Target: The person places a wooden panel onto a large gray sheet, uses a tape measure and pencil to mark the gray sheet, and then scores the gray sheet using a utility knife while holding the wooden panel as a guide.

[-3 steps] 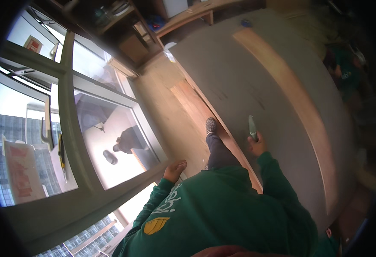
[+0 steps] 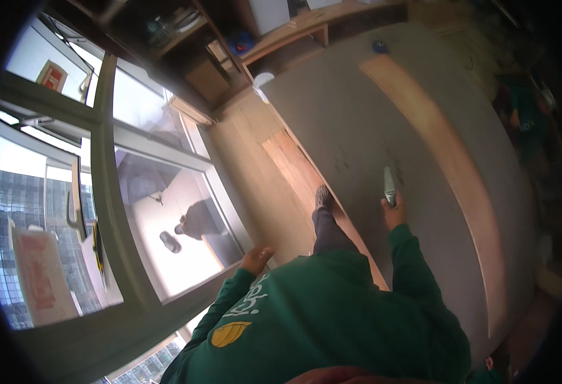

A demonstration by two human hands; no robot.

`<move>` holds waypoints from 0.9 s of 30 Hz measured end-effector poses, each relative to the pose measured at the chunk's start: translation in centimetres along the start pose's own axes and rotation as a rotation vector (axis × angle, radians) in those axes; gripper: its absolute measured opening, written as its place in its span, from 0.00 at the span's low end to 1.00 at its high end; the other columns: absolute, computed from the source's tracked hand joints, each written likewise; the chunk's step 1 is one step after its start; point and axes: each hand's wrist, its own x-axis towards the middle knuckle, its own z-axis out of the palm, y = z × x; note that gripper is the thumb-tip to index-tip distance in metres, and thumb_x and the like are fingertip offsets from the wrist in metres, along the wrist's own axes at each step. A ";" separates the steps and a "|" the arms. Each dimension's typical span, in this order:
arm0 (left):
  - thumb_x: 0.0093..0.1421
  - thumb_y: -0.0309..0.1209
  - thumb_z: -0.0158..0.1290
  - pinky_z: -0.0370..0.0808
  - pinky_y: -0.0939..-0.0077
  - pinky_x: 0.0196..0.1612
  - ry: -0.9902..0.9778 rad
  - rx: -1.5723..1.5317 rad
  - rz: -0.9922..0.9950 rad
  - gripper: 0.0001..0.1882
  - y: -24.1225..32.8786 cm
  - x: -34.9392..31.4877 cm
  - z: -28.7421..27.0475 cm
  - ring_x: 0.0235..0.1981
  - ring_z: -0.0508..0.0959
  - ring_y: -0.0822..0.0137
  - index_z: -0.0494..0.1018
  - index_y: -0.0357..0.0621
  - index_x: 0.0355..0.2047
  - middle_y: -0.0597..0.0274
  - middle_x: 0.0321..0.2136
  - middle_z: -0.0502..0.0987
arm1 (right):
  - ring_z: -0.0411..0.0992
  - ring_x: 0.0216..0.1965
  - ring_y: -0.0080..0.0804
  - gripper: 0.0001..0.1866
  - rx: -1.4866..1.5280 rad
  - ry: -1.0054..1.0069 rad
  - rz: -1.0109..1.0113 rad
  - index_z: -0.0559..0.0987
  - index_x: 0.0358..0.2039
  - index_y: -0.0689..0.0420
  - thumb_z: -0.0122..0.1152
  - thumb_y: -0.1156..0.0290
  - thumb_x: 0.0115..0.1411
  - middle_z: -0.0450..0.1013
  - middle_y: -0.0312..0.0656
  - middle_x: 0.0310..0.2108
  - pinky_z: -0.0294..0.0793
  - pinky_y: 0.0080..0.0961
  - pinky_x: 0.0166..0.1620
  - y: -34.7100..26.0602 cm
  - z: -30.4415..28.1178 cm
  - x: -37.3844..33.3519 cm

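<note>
My right hand [image 2: 394, 213] is closed around the dark handle of a tapered, grey-green, blade-like tool [image 2: 389, 181]. Its narrow end points away from me, over a large grey tabletop [image 2: 332, 115]; its exact kind is unclear. My left hand [image 2: 256, 260] hangs on the window side, at hip height, with loosely stretched fingers and nothing visible in it. A long light-wood board [image 2: 447, 147] runs along the grey top, to the right of my right hand.
Large windows [image 2: 178, 211] line the left, beside a wood-coloured floor [image 2: 239, 147]. Beyond the tabletop stand shelves [image 2: 287, 41], a white container [image 2: 263, 83] and a round blue object [image 2: 380, 47]. A person in green [image 2: 524, 109] is at the far right, dim and blurred.
My view has shifted slightly, so the room sits a little farther right in the picture. My right hand keeps hold of the tool, now pointing more straight ahead.
</note>
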 end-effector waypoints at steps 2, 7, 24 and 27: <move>0.63 0.43 0.55 0.75 0.70 0.49 0.030 0.165 -0.052 0.20 -1.4 3.3 -1.8 0.45 0.80 0.63 0.76 0.41 0.47 0.54 0.41 0.82 | 0.69 0.55 0.53 0.29 -0.054 0.057 0.202 0.65 0.60 0.63 0.60 0.64 0.61 0.71 0.58 0.51 0.70 0.42 0.55 -0.4 0.8 8.4; 0.62 0.43 0.55 0.76 0.70 0.48 -0.013 0.259 -0.187 0.20 -3.0 7.8 -8.6 0.44 0.81 0.61 0.77 0.42 0.47 0.53 0.41 0.82 | 0.69 0.55 0.52 0.23 -0.433 0.155 0.348 0.71 0.56 0.61 0.59 0.66 0.61 0.70 0.55 0.54 0.70 0.44 0.57 2.1 0.4 22.4; 0.48 0.34 0.62 0.76 0.55 0.34 -0.445 1.478 0.389 0.16 1.2 42.8 -38.2 0.31 0.80 0.51 0.71 0.48 0.36 0.54 0.25 0.78 | 0.76 0.34 0.37 0.14 0.003 0.665 -0.096 0.78 0.40 0.58 0.56 0.62 0.60 0.77 0.46 0.36 0.76 0.33 0.41 -22.4 -9.0 25.4; 0.57 0.33 0.51 0.77 0.55 0.40 -0.476 1.621 0.563 0.08 4.5 57.1 -42.7 0.35 0.80 0.52 0.73 0.46 0.35 0.54 0.28 0.79 | 0.75 0.34 0.31 0.15 0.143 0.662 -0.358 0.75 0.45 0.58 0.55 0.68 0.59 0.75 0.44 0.37 0.76 0.27 0.38 -42.1 -11.0 13.5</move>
